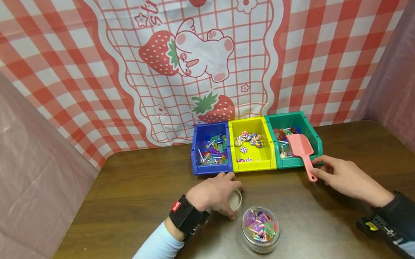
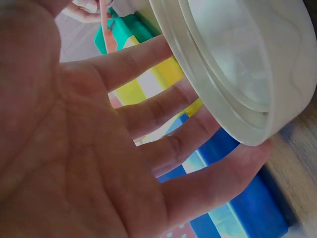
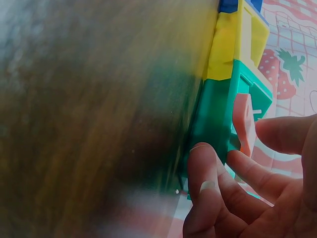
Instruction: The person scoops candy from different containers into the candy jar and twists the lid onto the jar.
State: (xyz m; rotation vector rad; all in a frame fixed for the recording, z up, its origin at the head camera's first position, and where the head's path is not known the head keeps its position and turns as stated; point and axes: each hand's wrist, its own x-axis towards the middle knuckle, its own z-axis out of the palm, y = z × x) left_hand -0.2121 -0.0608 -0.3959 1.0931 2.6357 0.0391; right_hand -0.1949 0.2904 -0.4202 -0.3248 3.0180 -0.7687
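In the head view my left hand [image 1: 214,194] is over a round pale lid [image 1: 236,201], its thumb on the near edge and fingers around the far edge. The left wrist view shows fingertips on the rim of the white lid [image 2: 292,54]. My right hand [image 1: 342,176] pinches the handle of a pink scoop [image 1: 300,145], thumb on one side and fingers on the other. The scoop's blade overlaps the front of the green bin [image 1: 293,163]. A clear jar [image 1: 262,248] filled with colourful candies stands lidless in front of my left hand.
Joined to the green bin are a yellow bin [image 1: 254,166] with striped swirl lollipops and a blue bin [image 1: 213,169] with mixed small candies. Behind them hangs a red-and-white checked cloth [image 1: 213,101]. The wooden table [image 1: 133,205] carries everything.
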